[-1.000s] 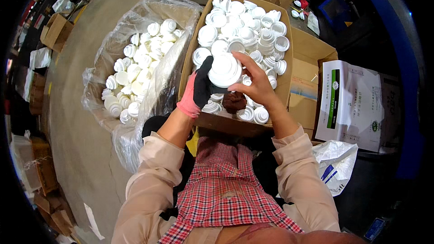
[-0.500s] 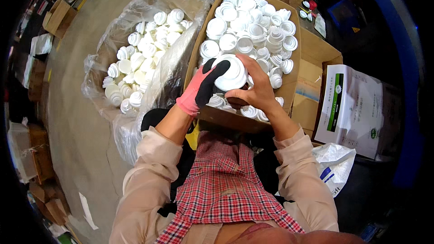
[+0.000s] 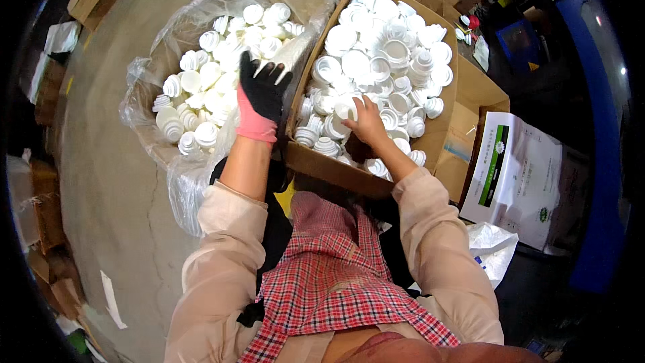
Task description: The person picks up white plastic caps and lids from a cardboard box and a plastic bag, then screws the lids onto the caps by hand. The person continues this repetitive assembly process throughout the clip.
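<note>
My left hand [image 3: 262, 101], in a pink glove with black palm and fingers, is over the near wall between two boxes. Its fingers are spread and nothing is in them. Beside it, the left box holds a heap of white stepped round plastic caps [image 3: 191, 81] inside a clear plastic liner [image 3: 168, 33]. In the right cardboard box [image 3: 336, 169], my bare right hand [image 3: 368, 125] reaches among similar white pieces, its thumb and fingers closed on the rim of a white plastic cap [image 3: 346, 107]. Part of that cap is hidden by the heap and my fingers.
A flattened carton flap [image 3: 463, 124] stands right of the right box, beside a white printed carton [image 3: 514, 168]. A white plastic bag [image 3: 496, 249] lies below it. Cartons [image 3: 94, 0] line the left side of the concrete floor [image 3: 111, 181].
The large white cap that both hands held together is no longer in them. My left hand has moved left and opened; my right hand has gone down into the right box onto another cap.
</note>
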Available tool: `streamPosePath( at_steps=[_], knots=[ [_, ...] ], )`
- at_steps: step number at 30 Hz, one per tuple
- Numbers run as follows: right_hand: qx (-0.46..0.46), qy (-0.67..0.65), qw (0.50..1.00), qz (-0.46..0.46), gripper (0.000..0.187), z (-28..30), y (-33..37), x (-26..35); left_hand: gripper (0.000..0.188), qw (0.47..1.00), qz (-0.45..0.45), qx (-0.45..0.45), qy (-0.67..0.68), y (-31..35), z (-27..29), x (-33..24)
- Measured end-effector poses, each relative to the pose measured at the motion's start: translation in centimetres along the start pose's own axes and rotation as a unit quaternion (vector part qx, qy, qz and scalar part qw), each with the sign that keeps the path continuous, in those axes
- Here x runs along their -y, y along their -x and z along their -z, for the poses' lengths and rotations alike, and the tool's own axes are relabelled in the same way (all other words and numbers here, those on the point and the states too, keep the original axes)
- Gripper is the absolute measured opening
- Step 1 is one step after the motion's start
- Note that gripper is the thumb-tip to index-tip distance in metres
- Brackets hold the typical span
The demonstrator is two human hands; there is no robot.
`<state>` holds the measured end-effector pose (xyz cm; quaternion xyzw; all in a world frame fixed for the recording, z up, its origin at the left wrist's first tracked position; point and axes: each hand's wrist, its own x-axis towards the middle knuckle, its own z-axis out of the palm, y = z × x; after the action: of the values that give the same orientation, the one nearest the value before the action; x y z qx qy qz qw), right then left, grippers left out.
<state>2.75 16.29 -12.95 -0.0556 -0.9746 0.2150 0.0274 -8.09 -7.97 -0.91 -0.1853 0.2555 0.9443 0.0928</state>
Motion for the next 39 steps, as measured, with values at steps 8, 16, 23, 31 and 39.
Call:
streamPosePath(
  at_steps=[8,16,23,31,39],
  knots=[
    [0.073,-0.011,0.997,0.01,0.071,-2.0,-3.8,-4.2,0.054,0.753,-0.091,0.294,-0.582,1.5,-1.6,2.1],
    [0.19,-0.577,0.789,-0.093,0.037,11.5,-2.7,0.0,0.041,0.669,-0.287,0.197,-0.657,3.2,-2.7,3.3],
    [0.12,0.131,0.98,-0.09,0.025,-2.4,2.4,-14.9,0.041,0.948,0.207,0.237,-0.033,2.0,-1.9,4.1],
    [0.13,0.167,0.975,-0.065,0.013,-2.0,0.9,-14.5,0.06,0.879,0.313,0.353,0.069,3.1,-5.4,3.8],
    [-0.009,-0.235,0.955,0.181,0.023,15.4,1.3,-2.6,0.058,0.903,0.283,0.322,-0.019,2.1,-3.4,6.7]
  ],
)
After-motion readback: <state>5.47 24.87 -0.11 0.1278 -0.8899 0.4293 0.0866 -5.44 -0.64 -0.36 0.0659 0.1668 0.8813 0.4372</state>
